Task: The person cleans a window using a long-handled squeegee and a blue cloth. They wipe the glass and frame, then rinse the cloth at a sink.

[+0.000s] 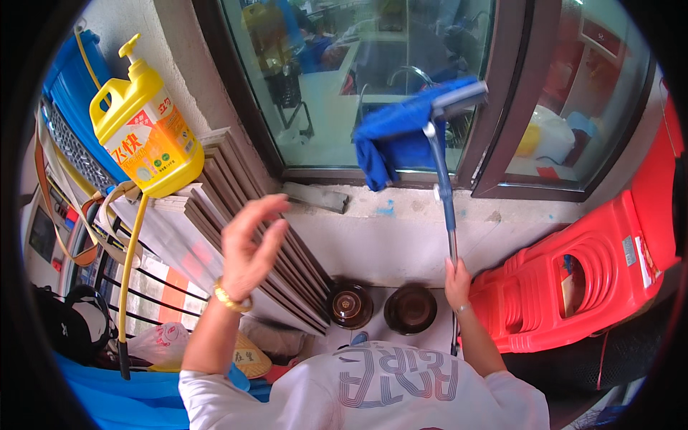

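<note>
My right hand (457, 283) is closed around the silver lower part of a long-handled window squeegee (444, 193). The pole stands nearly upright, with its head up in front of the window (319, 136). A blue cloth (405, 132) hangs from the head, its loose end drooping to the left near the sill. Whether the cloth touches the glass I cannot tell. My left hand (251, 247) is raised in front of stacked boards, fingers apart and slightly bent, holding nothing. A gold-coloured bracelet (233, 298) circles that wrist.
At the left, a yellow pump jug (154, 136) stands on top of the upright stacked boards (244, 208). Red stacked plastic stools (555, 279) lean at the right. Two dark brown pots (410, 309) sit on the floor below the sill. A grey block (315, 197) lies on the sill.
</note>
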### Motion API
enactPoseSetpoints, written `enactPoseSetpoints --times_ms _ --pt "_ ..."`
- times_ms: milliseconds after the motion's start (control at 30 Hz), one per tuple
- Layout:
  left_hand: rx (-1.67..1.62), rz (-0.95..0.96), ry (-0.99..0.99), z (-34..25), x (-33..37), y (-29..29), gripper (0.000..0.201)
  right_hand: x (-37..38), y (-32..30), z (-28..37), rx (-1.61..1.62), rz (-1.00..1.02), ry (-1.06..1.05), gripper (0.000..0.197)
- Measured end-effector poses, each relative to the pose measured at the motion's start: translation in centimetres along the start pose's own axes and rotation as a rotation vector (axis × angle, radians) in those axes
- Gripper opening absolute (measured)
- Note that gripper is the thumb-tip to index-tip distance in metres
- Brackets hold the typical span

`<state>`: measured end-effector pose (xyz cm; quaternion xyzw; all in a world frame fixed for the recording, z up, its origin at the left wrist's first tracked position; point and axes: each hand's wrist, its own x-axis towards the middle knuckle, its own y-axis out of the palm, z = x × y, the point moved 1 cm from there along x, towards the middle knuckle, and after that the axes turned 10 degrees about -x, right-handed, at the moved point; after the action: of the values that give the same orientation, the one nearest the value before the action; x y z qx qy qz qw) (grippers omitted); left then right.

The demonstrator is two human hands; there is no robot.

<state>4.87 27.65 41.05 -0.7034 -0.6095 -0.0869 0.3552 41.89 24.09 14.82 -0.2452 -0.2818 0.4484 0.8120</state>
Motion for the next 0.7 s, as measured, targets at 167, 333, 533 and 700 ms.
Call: enactPoseSetpoints --times_ms 167,333,533,700 --pt "-0.269 0.074 -0.107 4.2 1.2 4.9 0.031 9.2 0.1 9.3 0.138 -0.055 -0.152 0.037" --pt "-0.395 0.077 -0.172 5.2 2.4 6.3 0.034 18.6 -4.8 20.9 0.276 -0.119 -0.223 0.044" --pt "-0.577 0.146 -0.288 6.7 5.5 12.6 0.039 23.2 -12.1 39.0 0.6 -0.026 -0.348 0.041" --pt "-0.846 0.264 -0.361 8.0 7.5 18.9 0.048 25.4 -8.4 43.5 0.309 -0.248 -0.475 0.049"
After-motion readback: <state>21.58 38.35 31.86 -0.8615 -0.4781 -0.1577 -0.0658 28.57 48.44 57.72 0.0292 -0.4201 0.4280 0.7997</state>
